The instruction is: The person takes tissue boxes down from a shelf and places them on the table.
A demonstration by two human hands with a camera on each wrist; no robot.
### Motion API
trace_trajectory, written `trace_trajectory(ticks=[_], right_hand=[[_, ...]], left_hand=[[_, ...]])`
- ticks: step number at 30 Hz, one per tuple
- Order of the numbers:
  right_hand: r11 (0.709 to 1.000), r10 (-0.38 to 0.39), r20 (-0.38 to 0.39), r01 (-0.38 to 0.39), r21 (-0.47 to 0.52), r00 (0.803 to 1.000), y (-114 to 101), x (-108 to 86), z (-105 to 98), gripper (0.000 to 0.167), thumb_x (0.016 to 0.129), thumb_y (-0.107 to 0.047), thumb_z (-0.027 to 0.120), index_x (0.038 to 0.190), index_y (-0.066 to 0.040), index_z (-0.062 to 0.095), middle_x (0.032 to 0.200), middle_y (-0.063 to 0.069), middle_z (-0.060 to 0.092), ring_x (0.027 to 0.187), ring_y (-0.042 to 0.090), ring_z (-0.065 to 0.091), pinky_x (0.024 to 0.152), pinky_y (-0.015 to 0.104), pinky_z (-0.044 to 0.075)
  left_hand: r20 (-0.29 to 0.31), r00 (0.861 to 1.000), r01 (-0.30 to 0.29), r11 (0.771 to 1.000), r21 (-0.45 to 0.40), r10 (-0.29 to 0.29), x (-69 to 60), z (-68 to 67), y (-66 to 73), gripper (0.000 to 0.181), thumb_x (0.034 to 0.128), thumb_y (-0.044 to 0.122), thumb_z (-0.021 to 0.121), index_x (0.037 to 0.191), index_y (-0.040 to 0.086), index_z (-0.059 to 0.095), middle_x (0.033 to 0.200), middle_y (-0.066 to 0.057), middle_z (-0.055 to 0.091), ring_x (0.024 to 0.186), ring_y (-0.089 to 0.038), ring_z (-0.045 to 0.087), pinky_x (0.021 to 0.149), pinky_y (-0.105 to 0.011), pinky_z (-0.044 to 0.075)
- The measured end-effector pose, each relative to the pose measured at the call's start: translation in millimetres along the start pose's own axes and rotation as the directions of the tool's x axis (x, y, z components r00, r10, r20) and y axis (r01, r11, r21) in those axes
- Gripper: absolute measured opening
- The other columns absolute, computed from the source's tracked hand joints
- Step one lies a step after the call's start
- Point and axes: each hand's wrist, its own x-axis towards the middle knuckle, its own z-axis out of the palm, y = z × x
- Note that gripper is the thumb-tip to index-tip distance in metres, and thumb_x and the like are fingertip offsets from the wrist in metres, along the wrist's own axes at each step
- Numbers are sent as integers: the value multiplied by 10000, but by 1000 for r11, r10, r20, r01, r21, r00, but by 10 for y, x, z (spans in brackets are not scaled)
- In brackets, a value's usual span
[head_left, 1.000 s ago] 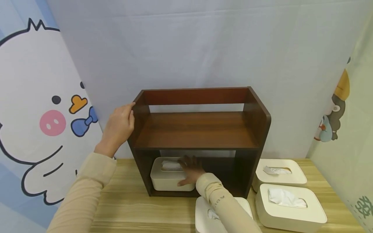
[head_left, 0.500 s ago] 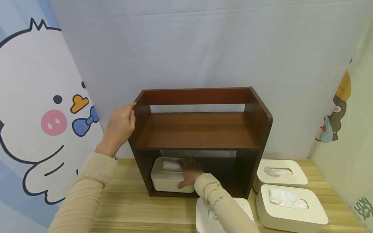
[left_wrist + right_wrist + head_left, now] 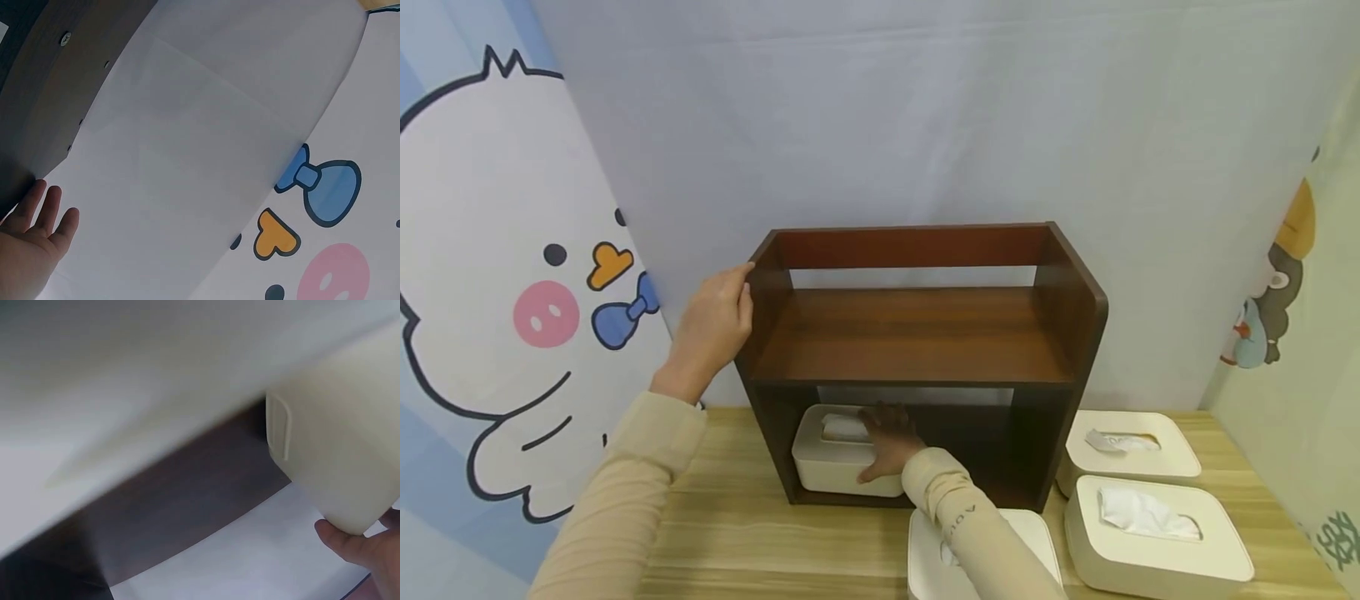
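A cream tissue box (image 3: 838, 467) sits in the left part of the lower compartment of a dark brown two-tier shelf (image 3: 917, 333). My right hand (image 3: 891, 446) grips the right end of that box, its thumb on the front and its fingers toward the back. In the right wrist view, the thumb (image 3: 344, 542) presses a corner of the box, and the other fingers are mostly hidden. My left hand (image 3: 715, 321) touches the upper edge of the shelf's left side panel. From the left wrist, its fingers (image 3: 47, 212) appear extended and slightly spread against the panel.
Another tissue box (image 3: 1030, 542) stands in front of the shelf, partly under my right forearm. Two more boxes, one farther back (image 3: 1138, 462) and one nearer (image 3: 1150, 554), stand on the wooden table (image 3: 737, 533) to the right. A pale curtain (image 3: 910, 125) hangs behind.
The head view has shifted slightly, moving the scene right. My right fingers have drawn closer around the box end, whose near right corner now sits slightly nearer. The left hand stays on the shelf.
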Motion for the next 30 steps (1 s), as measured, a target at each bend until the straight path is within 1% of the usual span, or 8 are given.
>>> trace_trajectory(ticks=[4, 11, 18, 23, 26, 30], right_hand=[[1000, -8, -16, 8, -19, 1000, -10, -18, -43, 1030, 584, -510, 799, 1412, -142, 311, 1445, 233, 255, 1294, 526, 220, 998, 623, 298], [998, -21, -37, 19, -51, 999, -60, -89, -131, 1004, 577, -545, 784, 1393, -143, 358, 1403, 232, 332, 1267, 522, 274, 981, 610, 328], [997, -25, -30, 23, -72, 999, -69, -134, -163, 981, 585, -585, 756, 1388, -170, 374, 1404, 234, 343, 1262, 519, 294, 978, 599, 344], [996, -42, -51, 38, -76, 998, -86, -152, -188, 987, 574, -598, 753, 1381, -166, 383, 1398, 223, 365, 1259, 511, 312, 966, 606, 349], [993, -61, -54, 56, -103, 997, -120, -185, -227, 979, 577, -601, 750, 1374, -164, 387, 1398, 189, 390, 1271, 480, 328, 968, 606, 350], [990, -89, -29, 85, -109, 996, -191, -256, -295, 959, 593, -581, 751, 1372, -154, 389, 1402, 133, 418, 1315, 399, 319, 1021, 594, 299]], left_hand=[[-14, 1000, -8, 1000, -6, 8, 21, -13, 10, 349, 948, 88, 376, 1242, -49, 508, 1184, -258, 567, 1045, -430, 529, 917, -535, 422], [-4, 1000, 3, 1000, -21, -3, 8, -18, 28, 349, 950, 92, 372, 1242, -42, 510, 1193, -252, 562, 1060, -425, 520, 933, -528, 412], [-7, 1000, 2, 1000, -27, -2, -9, -10, 23, 348, 948, 86, 375, 1240, -47, 509, 1187, -256, 564, 1058, -423, 520, 927, -525, 417], [-14, 1000, -1, 1000, -21, 1, -5, -1, 13, 349, 948, 93, 378, 1239, -46, 510, 1183, -254, 569, 1052, -424, 527, 922, -526, 420], [-9, 1000, 1, 1000, -18, -1, 1, 1, 14, 350, 950, 99, 376, 1241, -46, 507, 1183, -253, 568, 1050, -425, 528, 921, -530, 421], [1, 1000, 7, 1000, -20, -7, -3, -3, 15, 351, 950, 93, 371, 1243, -49, 501, 1176, -262, 565, 1047, -431, 523, 915, -537, 420]])
